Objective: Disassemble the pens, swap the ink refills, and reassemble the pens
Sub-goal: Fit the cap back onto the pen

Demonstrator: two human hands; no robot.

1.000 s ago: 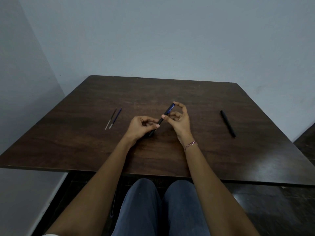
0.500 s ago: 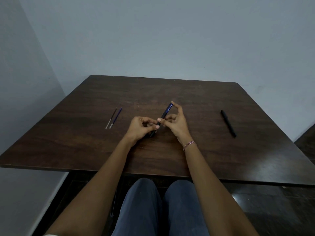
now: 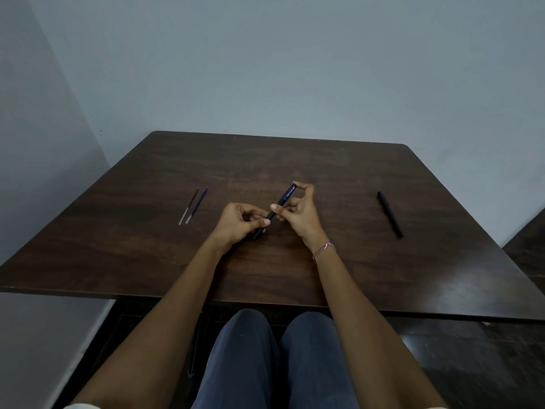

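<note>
Pens are the business here, and the head view shows one of them, the blue pen (image 3: 281, 203), gripped by both hands above the middle of the table (image 3: 339, 172). Compared with a second ago, the right hand (image 3: 299, 215) has slid slightly nearer the left hand (image 3: 240, 222), and the pen stands a touch steeper, its printed end pointing up and away. The shift is small; I judge it to be a twisting or pressing motion at the joint, though whether the pen is being closed or opened cannot be told from this view.

The left hand is curled tight around the pen's lower, darker end, thumb over the barrel. The right hand pinches the upper part, index fingertip at the top end and thumb lower down on the barrel.

Two refills (image 3: 193, 205) lie side by side on the table, well apart to the left of the hands, so the swap looks unfinished. A black pen (image 3: 390, 214) lies well apart to the right, untouched by either hand.
</note>
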